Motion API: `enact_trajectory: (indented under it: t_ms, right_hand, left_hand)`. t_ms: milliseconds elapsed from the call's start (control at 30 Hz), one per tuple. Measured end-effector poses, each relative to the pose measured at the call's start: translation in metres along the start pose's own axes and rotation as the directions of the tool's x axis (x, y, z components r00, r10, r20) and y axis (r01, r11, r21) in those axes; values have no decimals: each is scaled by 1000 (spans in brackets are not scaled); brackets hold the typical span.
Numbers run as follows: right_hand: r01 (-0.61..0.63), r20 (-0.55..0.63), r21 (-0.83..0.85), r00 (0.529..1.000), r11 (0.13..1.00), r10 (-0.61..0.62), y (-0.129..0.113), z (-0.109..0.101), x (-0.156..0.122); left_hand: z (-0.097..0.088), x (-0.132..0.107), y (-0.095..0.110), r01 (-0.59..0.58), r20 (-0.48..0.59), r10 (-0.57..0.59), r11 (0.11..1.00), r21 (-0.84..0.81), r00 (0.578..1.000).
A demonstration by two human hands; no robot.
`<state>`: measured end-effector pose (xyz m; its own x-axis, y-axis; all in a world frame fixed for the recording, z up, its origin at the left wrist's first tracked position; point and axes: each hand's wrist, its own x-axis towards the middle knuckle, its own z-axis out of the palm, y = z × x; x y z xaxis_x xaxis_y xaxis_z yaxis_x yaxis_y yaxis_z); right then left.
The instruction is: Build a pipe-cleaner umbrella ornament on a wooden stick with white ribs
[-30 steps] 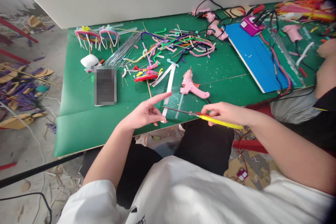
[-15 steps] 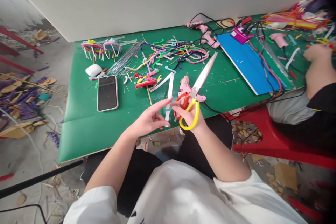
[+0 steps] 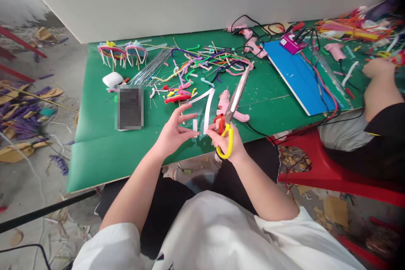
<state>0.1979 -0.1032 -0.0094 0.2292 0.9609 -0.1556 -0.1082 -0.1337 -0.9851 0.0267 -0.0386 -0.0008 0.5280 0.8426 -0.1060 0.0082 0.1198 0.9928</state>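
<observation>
My right hand [image 3: 232, 141] is wrapped round the scissors [image 3: 236, 101], whose red and yellow handles lie in the palm and whose blades point up and away, looking closed. Its thumb and a fingertip also pinch the near end of a folded white strip [image 3: 208, 112]. My left hand [image 3: 175, 133] is open, its fingers spread. A short white piece [image 3: 195, 125] shows by its thumb tip; whether it touches the thumb I cannot tell. Beyond the hands, a red flower-like pipe-cleaner piece [image 3: 177, 96] lies near a pink glue gun [image 3: 224, 103].
A pixelated phone [image 3: 129, 107] and a white case [image 3: 112, 79] lie left on the green table [image 3: 95, 147]. Pipe cleaners [image 3: 205, 61] are heaped at the back. A blue board [image 3: 297, 78], cables and a purple power block [image 3: 291, 43] are right, near another person's arm [image 3: 379, 88].
My left hand has moved left, away from the right hand, and its fingers have spread. The short white piece now stands apart from the long strip. The scissors have shifted slightly left.
</observation>
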Motion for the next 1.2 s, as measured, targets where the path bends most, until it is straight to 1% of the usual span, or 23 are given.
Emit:
enact_trajectory:
  t_ms: [100,167,267,333,400,567,867,1067,1133,1200]
  right_hand:
    - [-15,32,-40,999,999,16,5,0,-1]
    - [-17,49,-76,999,997,21,6,0,-2]
    - [11,72,-143,997,990,-1,5,-1,-2]
    - [33,85,-177,996,984,-18,5,-1,-2]
    - [39,100,-196,995,980,-19,6,-1,-1]
    - [43,115,-214,993,976,-19,10,-2,-1]
    - [16,73,-196,997,981,-2,12,-1,-1]
    - [34,77,-295,997,955,-12,15,-2,0]
    - [34,56,-334,998,942,-17,14,-3,-1]
    - [55,15,-367,998,929,-53,12,-3,-1]
  left_hand:
    - [2,5,-2,38,-100,-44,997,-60,994]
    - [4,6,-1,80,-116,-89,994,-78,989]
    - [5,5,0,157,-71,-162,985,-68,984]
    - [4,5,0,180,-24,-182,982,-54,983]
    - [4,4,-1,181,1,-181,982,-44,983]
    - [7,4,-2,202,4,-202,979,-42,979]
    - [9,3,0,197,10,-197,980,-31,980]
    - [11,3,-3,189,5,-189,982,-18,982]
    - [11,3,-3,178,-5,-178,984,-5,984]
    - [12,3,-2,167,-14,-167,986,8,986]
